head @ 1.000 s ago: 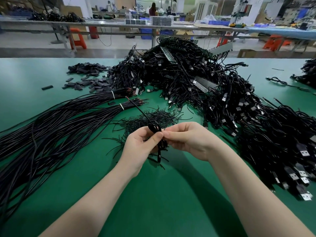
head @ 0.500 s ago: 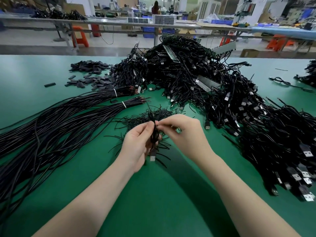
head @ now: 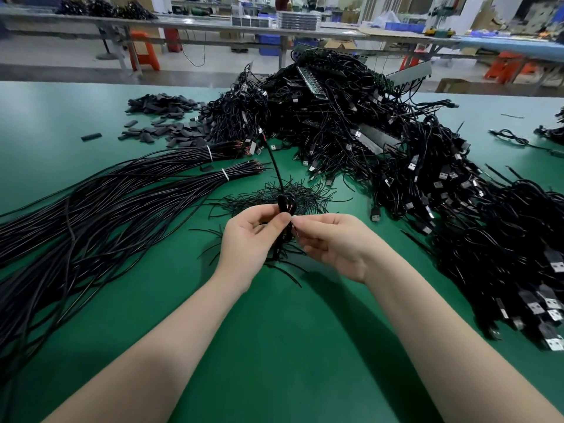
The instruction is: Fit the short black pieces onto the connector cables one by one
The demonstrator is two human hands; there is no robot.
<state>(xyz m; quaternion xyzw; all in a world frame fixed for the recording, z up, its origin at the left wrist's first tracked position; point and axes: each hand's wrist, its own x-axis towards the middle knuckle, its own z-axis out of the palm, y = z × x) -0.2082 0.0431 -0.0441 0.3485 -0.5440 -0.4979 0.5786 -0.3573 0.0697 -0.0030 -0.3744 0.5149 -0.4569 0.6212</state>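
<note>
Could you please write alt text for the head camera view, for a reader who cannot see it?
Two bare hands, left hand and right hand, hold a coiled black cable above a green table. Tied cable bundles lie left, short black pieces behind, and a USB cable pile right.

green counter point(head: 274, 346) | grey floor point(head: 61, 61) behind | long workbench point(head: 198, 25) across the room | orange stools point(head: 143, 50) beneath | blue bins point(head: 403, 25) on top
</note>
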